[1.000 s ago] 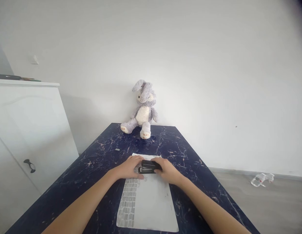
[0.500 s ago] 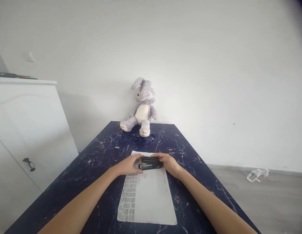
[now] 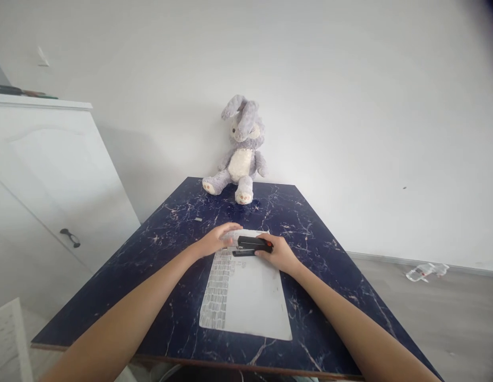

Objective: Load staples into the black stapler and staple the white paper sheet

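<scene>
A black stapler (image 3: 252,245) lies across the far end of a white sheet of paper (image 3: 246,292) on a dark blue marbled table (image 3: 158,265). My right hand (image 3: 278,253) grips the stapler's right end, fingers curled around it. My left hand (image 3: 217,241) rests flat on the paper's far left corner, fingers stretched out just left of the stapler's mouth. The paper has grey printed blocks along its left edge.
A grey and white plush rabbit (image 3: 240,154) sits at the table's far edge against the white wall. A small staple strip (image 3: 197,219) lies on the table to the left. A white cabinet (image 3: 43,180) stands at left. A clear plastic bottle (image 3: 425,271) lies on the floor at right.
My view has drawn back and tilted, so the table's near edge now shows. My right hand has slid to the stapler's right end; my left hand's fingers have stretched out flatter.
</scene>
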The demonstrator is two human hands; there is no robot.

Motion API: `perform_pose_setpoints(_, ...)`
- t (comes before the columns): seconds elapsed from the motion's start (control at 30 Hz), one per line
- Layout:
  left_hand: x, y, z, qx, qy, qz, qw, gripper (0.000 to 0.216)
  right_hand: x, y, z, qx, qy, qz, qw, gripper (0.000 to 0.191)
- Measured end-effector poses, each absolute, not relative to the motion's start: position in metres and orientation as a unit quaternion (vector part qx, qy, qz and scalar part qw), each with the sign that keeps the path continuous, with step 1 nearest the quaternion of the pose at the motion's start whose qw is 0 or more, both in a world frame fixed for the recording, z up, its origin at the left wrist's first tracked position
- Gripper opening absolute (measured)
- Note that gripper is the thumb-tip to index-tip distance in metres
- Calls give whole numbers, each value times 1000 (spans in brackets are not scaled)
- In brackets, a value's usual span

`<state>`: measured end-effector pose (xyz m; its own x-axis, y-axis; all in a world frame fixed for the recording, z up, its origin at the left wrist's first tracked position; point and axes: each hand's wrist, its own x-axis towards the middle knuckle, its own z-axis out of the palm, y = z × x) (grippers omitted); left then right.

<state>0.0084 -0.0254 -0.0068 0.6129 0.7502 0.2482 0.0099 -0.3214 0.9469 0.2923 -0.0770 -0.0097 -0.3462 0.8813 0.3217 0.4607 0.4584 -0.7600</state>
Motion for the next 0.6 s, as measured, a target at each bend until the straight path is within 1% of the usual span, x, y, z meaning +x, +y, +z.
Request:
perform_pose_setpoints(0.03,11,-26,-7,684,267,410,542,59,290,-79,-9,-445,-771,243,386,29)
perform_pose_setpoints(0.1,18,-27,-6,567,285,495,594,52,287,-84,-8,-444,-765,159,439,24)
perform_pose_setpoints(0.13,21,-28,-6,514,291,508,627,50,286,-86,-7,-430,-766,109,465,24)
perform_pose_setpoints(0.2,26,-29,-7,447,291,472,702,48,286,-91,-4,-378,-786,0,489,29)
perform_pose_setpoints(0.23,28,-30,-8,431,287,445,731,46,287,-94,-1,-347,-804,-51,481,34)
perform_pose_setpoints(0.3,31,-33,-10,423,277,416,756,43,289,-99,3,-287,-842,-138,436,43)
perform_pose_setpoints(0.4,35,-35,-13,426,283,419,750,43,291,-106,9,-232,-876,-229,354,42)
perform_pose_setpoints(0.5,36,-37,-13,435,296,400,750,47,290,-113,12,-210,-887,-276,306,38)
perform_pose_setpoints(0.6,36,-37,-11,431,311,396,749,51,288,-116,12,-220,-885,-271,307,40)
